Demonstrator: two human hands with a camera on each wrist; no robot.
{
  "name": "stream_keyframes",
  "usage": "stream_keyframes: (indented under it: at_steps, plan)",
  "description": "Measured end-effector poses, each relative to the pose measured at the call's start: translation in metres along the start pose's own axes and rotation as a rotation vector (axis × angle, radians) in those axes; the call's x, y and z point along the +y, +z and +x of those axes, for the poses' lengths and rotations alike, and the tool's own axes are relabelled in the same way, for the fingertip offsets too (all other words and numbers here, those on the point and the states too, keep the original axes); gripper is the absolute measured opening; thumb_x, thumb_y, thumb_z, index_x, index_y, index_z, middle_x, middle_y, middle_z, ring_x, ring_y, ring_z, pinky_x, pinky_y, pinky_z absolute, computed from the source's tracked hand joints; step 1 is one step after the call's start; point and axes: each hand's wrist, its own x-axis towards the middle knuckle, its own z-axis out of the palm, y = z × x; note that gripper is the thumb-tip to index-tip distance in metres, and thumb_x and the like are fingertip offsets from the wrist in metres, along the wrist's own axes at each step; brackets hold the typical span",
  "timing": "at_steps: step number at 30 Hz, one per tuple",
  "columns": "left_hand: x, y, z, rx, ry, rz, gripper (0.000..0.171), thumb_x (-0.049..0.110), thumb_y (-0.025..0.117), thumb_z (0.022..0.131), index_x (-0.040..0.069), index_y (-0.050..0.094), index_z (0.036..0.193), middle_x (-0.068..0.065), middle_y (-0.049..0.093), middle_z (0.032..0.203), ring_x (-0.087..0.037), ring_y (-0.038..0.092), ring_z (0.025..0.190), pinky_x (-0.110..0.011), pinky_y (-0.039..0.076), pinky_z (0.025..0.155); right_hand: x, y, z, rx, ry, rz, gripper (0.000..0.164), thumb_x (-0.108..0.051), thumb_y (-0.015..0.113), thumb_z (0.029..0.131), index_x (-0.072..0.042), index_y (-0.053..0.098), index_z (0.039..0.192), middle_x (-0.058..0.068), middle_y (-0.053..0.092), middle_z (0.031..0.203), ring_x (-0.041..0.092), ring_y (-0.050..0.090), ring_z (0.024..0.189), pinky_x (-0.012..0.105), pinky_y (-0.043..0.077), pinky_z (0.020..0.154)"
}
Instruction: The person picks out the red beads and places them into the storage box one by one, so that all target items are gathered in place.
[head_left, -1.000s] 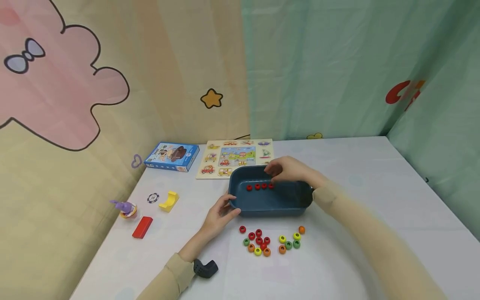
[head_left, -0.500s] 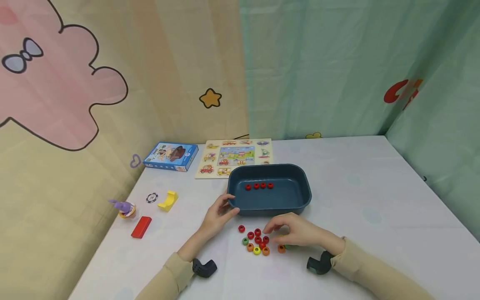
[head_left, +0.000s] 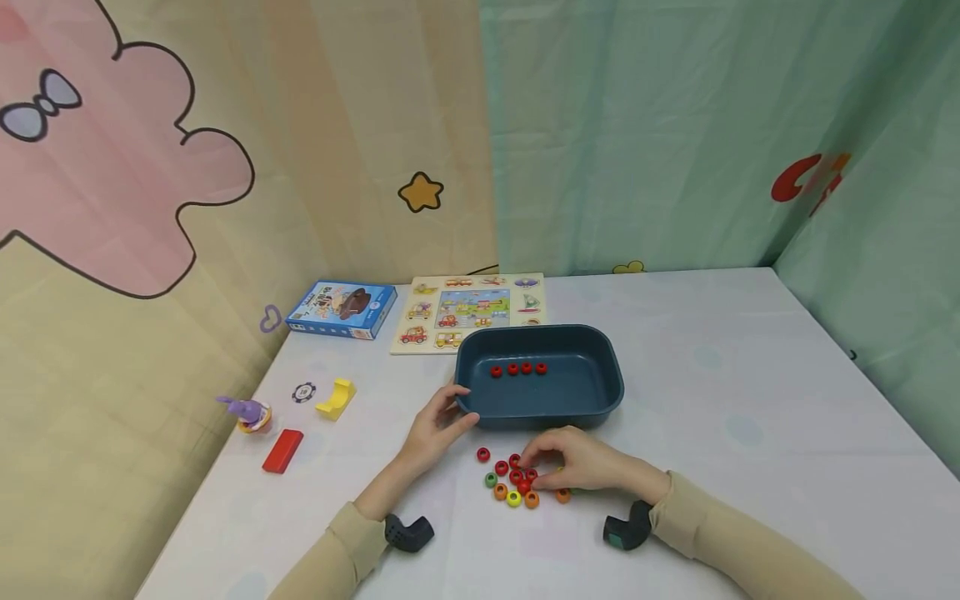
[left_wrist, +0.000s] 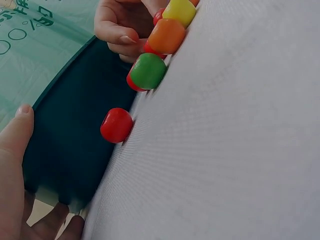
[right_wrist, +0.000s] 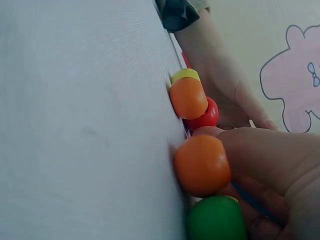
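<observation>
while left hand point(head_left: 433, 432) grips tray point(head_left: 581, 392) | right hand point(head_left: 581, 460) curls by red beads point(head_left: 516, 477) | pinch unclear

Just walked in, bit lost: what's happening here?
A person's left hand has its grip on the left end of a dark blue, rounded-rectangular tray. Four small round red beads sit inside in a row. The right hand is among loose round red, orange, yellow and green beads on the white table; whether it pinches one is unclear.
</observation>
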Motion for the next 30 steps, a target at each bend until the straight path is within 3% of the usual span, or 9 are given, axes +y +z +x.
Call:
stream_keyframes:
  at_steps: [6,13,19,24,30]
  plan:
    - [-0.002,0.0,-0.001,0.002,0.018,0.006,0.042,0.02,0.062,0.085,0.002,0.047,0.119,-0.016,0.024,0.143,-0.029,0.039,0.121,-0.044,0.039,0.094,-0.016,-0.013,0.001,0.02,-0.058,0.001,0.022,-0.02,0.07,0.077,-0.02,0.063,0.098,-0.013,0.061,0.093,0.008,0.056,0.081,0.024,0.05,0.07]
    - [0.0,-0.001,0.0,-0.002,0.01,0.0,0.043,0.02,0.063,0.084,0.001,0.047,0.119,-0.015,0.024,0.143,-0.028,0.038,0.122,-0.045,0.038,0.095,-0.052,-0.072,0.033,0.066,-0.151,0.007,0.021,-0.021,0.069,0.079,-0.016,0.064,0.099,-0.008,0.063,0.094,0.01,0.056,0.078,0.029,0.051,0.067]
    - [0.001,-0.001,0.0,-0.007,-0.01,0.001,0.043,0.022,0.062,0.084,0.003,0.047,0.119,-0.013,0.024,0.144,-0.026,0.036,0.124,-0.044,0.037,0.096,-0.028,-0.098,0.078,0.045,0.04,0.07,0.025,-0.024,0.069,0.078,-0.015,0.064,0.1,-0.006,0.062,0.092,0.01,0.055,0.076,0.03,0.05,0.065]
    - [-0.001,-0.001,-0.001,-0.01,-0.007,-0.003,0.043,0.022,0.062,0.084,0.002,0.047,0.12,-0.013,0.024,0.144,-0.027,0.036,0.124,-0.043,0.037,0.096,0.006,-0.094,0.108,-0.084,0.141,0.112,0.025,-0.012,0.07,0.077,-0.007,0.063,0.101,0.0,0.064,0.094,0.012,0.06,0.081,0.028,0.053,0.069]
    - [-0.001,0.0,-0.001,-0.006,0.007,-0.003,0.042,0.02,0.063,0.084,0.003,0.047,0.119,-0.015,0.025,0.143,-0.028,0.037,0.123,-0.045,0.038,0.095,0.026,-0.09,0.126,-0.159,0.25,0.049,0.023,-0.011,0.072,0.074,-0.011,0.065,0.096,-0.002,0.066,0.091,0.009,0.062,0.081,0.025,0.051,0.071]
